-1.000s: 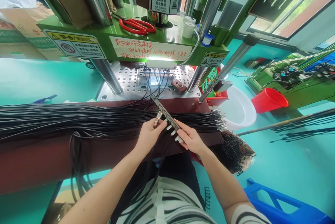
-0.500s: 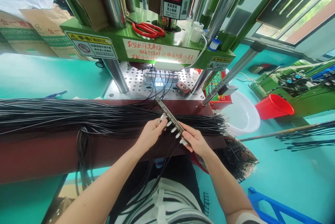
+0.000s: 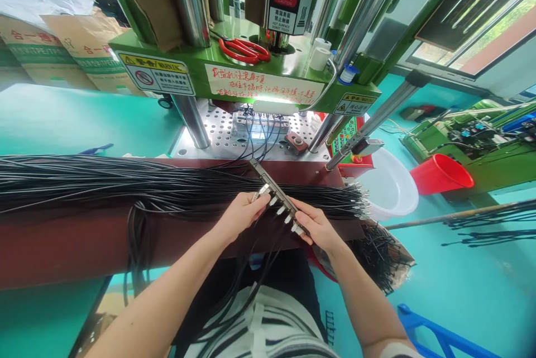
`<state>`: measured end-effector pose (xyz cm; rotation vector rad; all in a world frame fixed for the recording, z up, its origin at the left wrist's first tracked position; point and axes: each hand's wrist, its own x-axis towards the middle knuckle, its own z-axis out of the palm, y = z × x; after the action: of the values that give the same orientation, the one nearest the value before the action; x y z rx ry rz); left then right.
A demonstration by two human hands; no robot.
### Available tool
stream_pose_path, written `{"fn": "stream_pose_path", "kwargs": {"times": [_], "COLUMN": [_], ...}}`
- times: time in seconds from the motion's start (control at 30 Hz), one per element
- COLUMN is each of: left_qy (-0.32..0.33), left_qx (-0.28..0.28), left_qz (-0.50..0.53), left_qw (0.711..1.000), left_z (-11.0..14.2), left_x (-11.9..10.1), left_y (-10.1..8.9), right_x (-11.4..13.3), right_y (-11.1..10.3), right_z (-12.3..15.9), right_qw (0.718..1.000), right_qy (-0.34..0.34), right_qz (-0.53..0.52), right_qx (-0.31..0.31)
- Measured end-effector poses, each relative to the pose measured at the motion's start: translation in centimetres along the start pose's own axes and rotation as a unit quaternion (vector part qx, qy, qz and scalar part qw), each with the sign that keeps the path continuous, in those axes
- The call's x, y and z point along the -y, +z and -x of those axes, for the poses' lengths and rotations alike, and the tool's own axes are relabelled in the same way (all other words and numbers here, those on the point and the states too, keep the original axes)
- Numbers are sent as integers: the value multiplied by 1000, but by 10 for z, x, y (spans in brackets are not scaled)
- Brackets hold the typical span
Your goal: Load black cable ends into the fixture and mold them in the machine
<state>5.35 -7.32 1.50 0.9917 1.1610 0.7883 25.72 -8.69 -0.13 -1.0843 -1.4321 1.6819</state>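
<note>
The bar (image 3: 273,185) is gripped near its near-right end by the right hand (image 3: 321,229), while a plug (image 3: 262,191) is pinched by the left hand (image 3: 240,215) at its side. The bar is held over the cables (image 3: 125,179), slanting from far left to near right. Plug fitting seems in hand — steady alignment would be called for. The bar is slim, dark and straight-edged; the plug, pale and metallic — the cables, smooth and black.

Factory workshop with green press (image 3: 288,65)
</note>
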Motion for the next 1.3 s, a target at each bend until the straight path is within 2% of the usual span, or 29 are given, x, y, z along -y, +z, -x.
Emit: {"fn": "stream_pose_path", "kwargs": {"times": [0.17,0.3,0.37,0.47,0.57,0.63,0.77,1.07,1.3], "left_qy": [-28,16,67,131,143,122,80,32,38], "left_qx": [18,2,-25,-106,-179,-156,-67,-30,-36], "left_qz": [-5,-48,-92,-142,-128,-113,-125,-118,-117], "left_qw": [999,999,993,975,965,974,987,992,992], "left_z": [-1,-3,-4,-4,-3,-1,1,2,5], "left_x": [-2,5,8,9,6,4,3,0,-2], "left_y": [-1,-1,-2,-8,-16,-19,-18,-18,-18], "right_x": [1,2,2,0,-1,-1,1,4,2], "right_y": [0,1,1,1,1,0,0,0,0], "right_z": [0,-1,-1,-2,-1,0,0,1,1], "right_qw": [1000,999,999,999,1000,1000,1000,999,999], "right_qy": [1,11,16,16,12,13,24,34,31], "right_qz": [2,33,43,26,-3,-4,13,26,25], "right_qx": [11,25,28,11,-20,-18,11,19,24]}}
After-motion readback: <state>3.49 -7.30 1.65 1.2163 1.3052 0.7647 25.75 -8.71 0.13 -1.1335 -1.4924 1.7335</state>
